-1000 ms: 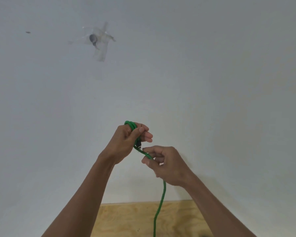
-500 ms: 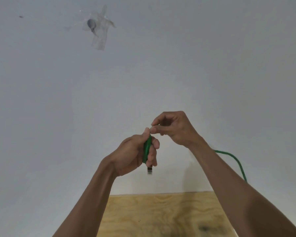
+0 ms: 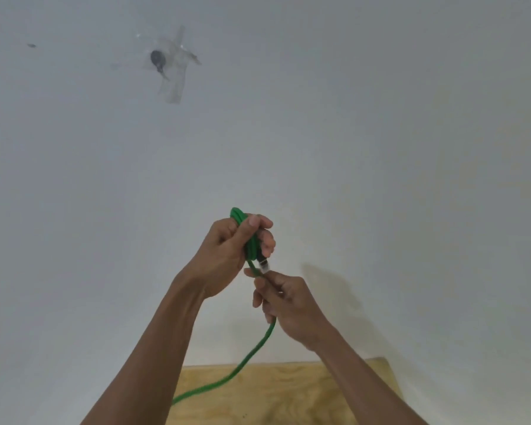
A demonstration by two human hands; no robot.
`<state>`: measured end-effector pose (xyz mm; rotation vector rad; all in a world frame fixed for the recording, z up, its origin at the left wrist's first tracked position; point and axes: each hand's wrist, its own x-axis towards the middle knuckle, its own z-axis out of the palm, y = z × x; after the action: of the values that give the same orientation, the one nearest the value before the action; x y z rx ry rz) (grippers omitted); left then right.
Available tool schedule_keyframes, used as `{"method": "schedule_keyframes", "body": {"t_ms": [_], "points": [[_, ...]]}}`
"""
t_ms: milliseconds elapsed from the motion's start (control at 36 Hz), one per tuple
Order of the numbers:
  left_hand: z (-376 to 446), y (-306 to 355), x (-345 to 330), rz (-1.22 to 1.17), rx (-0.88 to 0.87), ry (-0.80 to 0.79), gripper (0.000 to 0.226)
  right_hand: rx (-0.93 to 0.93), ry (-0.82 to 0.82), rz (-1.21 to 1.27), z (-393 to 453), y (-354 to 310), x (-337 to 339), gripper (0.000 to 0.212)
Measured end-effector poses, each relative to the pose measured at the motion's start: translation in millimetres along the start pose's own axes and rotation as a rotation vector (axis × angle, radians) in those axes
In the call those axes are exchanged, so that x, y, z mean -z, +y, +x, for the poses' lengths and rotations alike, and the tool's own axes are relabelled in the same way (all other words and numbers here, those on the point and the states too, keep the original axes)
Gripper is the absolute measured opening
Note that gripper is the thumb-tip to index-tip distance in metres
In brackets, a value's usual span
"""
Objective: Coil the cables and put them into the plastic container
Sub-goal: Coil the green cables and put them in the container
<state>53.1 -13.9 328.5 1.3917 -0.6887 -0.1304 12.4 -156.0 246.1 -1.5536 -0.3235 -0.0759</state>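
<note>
A green cable (image 3: 252,352) is wound in a few loops around the fingers of my left hand (image 3: 227,253), which grips the coil in front of a white wall. A dark plug with a clear tip (image 3: 262,262) sticks out below that hand. Just under it, my right hand (image 3: 284,305) pinches the free run of the cable. From there the cable hangs down and curves left over the wooden surface, behind my left forearm. The plastic container is out of view.
A plywood tabletop (image 3: 288,394) fills the bottom of the view, against a white wall (image 3: 380,148). A small dark object under clear tape (image 3: 166,65) is stuck high on the wall at the left.
My right hand has come down from above the left hand to below it, laying another turn on the coil. The free cable now hangs left instead of behind my right arm.
</note>
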Motion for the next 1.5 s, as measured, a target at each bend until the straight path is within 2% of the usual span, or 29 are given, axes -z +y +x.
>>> {"method": "schedule_keyframes", "body": {"t_ms": [167,250,333,389,500,639,694,833,889,1000,1083,1139,1194,1333,1500], "points": [[-2,-4,17,0.204,0.037,0.076,0.041,-0.051,-0.062,-0.143,-8,-7,-5,0.022],[-5,-9,21,0.407,0.044,0.121,0.034,-0.056,-0.098,-0.225,-8,-12,-1,0.028],[-8,-16,25,0.648,0.081,0.122,0.028,0.026,-0.122,-0.390,-5,-25,5,0.026],[-13,-21,27,0.705,0.129,0.093,0.037,0.096,-0.128,-0.496,1,-38,11,0.022],[-25,-24,14,0.601,0.215,-0.050,0.076,0.229,-0.135,-0.618,18,-60,26,0.013],[-33,-26,-6,0.394,0.367,-0.135,0.086,0.269,-0.092,-0.422,36,-73,41,0.018],[-36,-27,-10,0.255,0.381,-0.139,0.085,0.272,-0.100,-0.338,42,-70,45,0.018],[-42,-17,-21,-0.078,0.376,-0.171,0.064,0.251,-0.106,-0.153,47,-62,51,0.013],[-44,-14,-26,-0.169,0.379,-0.209,0.056,0.222,-0.100,-0.079,48,-55,55,0.012],[-44,-11,-39,-0.281,0.317,-0.258,0.048,0.137,-0.056,0.112,39,-32,51,0.022],[-33,-12,-42,-0.292,0.205,-0.164,0.047,0.018,-0.057,0.255,24,-17,35,0.015],[-25,-11,-39,-0.256,0.165,-0.105,0.047,-0.062,0.019,0.280,14,-7,20,0.019],[-20,-9,-31,-0.190,0.131,-0.067,0.047,-0.064,0.081,0.195,4,6,8,0.037],[-7,-10,-4,0.014,0.080,0.043,0.047,-0.126,0.044,0.065,-16,21,-5,0.019],[-9,-20,17,0.380,0.115,0.112,0.051,-0.042,-0.091,-0.406,-32,3,-3,0.027]]}}
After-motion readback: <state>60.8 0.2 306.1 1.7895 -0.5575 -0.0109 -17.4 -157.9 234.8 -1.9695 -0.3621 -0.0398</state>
